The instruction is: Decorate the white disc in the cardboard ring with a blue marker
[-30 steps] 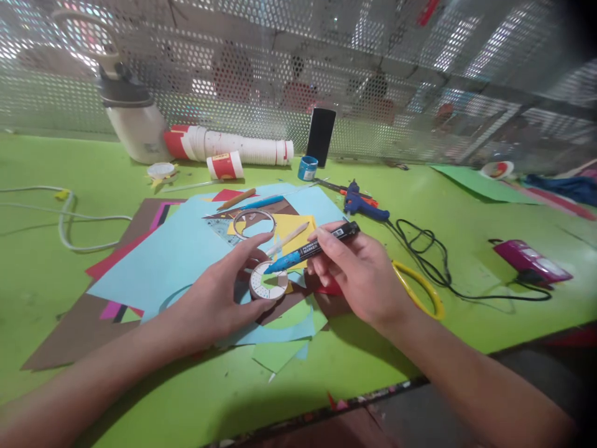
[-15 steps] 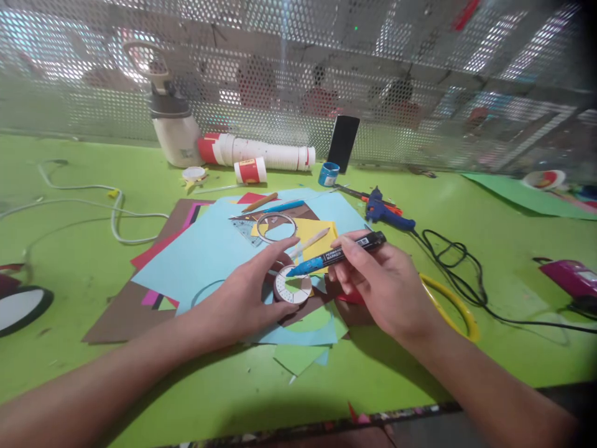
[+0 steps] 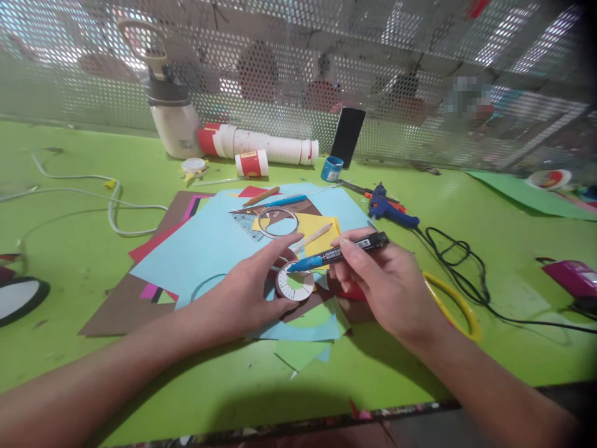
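Note:
My left hand [image 3: 252, 283] grips a small white ring-shaped disc [image 3: 303, 289] between thumb and fingers. Small dark dots and lines mark the disc's face, and its middle looks green. In my right hand [image 3: 387, 280] is a blue and black permanent marker [image 3: 338, 252], with its blue tip at the disc's upper edge. Beneath both hands lie layered sheets, among them light blue paper [image 3: 186, 242] and yellow paper [image 3: 321, 224]. Just beyond the disc are a metal ring [image 3: 296, 224], a white pencil [image 3: 319, 232] and a clear set square [image 3: 247, 228].
A blue glue gun [image 3: 389, 208] with a black cord lies to the right, near a yellow ring [image 3: 454, 305]. Stacked paper cups [image 3: 270, 146], a large bottle [image 3: 177, 124], a blue jar [image 3: 331, 168] and a phone [image 3: 347, 137] line the back by a perforated metal screen [image 3: 289, 68].
The view has shifted slightly. More of the disc's dotted rim shows, with the marker's tip still at its upper edge. Both hands keep their holds.

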The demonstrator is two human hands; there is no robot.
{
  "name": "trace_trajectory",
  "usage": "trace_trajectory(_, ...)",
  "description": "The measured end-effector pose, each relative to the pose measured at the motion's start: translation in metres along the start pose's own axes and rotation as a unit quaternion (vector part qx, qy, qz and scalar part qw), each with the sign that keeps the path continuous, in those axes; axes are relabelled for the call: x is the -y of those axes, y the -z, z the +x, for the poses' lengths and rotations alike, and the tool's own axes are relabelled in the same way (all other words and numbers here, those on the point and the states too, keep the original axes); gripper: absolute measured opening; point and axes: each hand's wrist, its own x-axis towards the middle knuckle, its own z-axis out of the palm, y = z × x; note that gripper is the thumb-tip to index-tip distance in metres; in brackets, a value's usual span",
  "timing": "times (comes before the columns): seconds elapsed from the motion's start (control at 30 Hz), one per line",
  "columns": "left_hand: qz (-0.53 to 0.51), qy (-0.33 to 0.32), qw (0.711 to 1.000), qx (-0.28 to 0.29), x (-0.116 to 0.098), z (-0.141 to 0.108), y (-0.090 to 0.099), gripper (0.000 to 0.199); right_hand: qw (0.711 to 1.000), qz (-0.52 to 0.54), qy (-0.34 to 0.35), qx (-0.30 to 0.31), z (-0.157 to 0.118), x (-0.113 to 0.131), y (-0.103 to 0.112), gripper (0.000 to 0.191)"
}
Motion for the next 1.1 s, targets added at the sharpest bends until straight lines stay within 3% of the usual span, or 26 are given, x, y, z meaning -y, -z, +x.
trace_trajectory(0.23, 0.001, -0.002, 1.0, 0.0, 0.002, -0.002, 0.0, 0.079, 1.0, -0.02, 0.022, -0.009, 0.0, 0.003, 0.002, 0.013)
trace_trajectory(0.5, -0.002, 0.014, 1.0, 0.008, 0.004, 0.001, -0.002, 0.081, 0.989, -0.027, 0.109, -0.096, 0.003, 0.012, 0.009, 0.013)
trace_trajectory(0.8, 0.009, 0.003, 1.0, -0.004, 0.0, 0.0, -0.001, 0.076, 0.999, -0.025, 0.028, -0.021, -0.005, 0.006, -0.002, 0.014)
trace_trajectory(1.1, 0.012, 0.006, 1.0, -0.003, -0.001, 0.0, 0.001, 0.078, 0.994, -0.099, 0.043, -0.02, -0.003, 0.007, -0.003, 0.017)
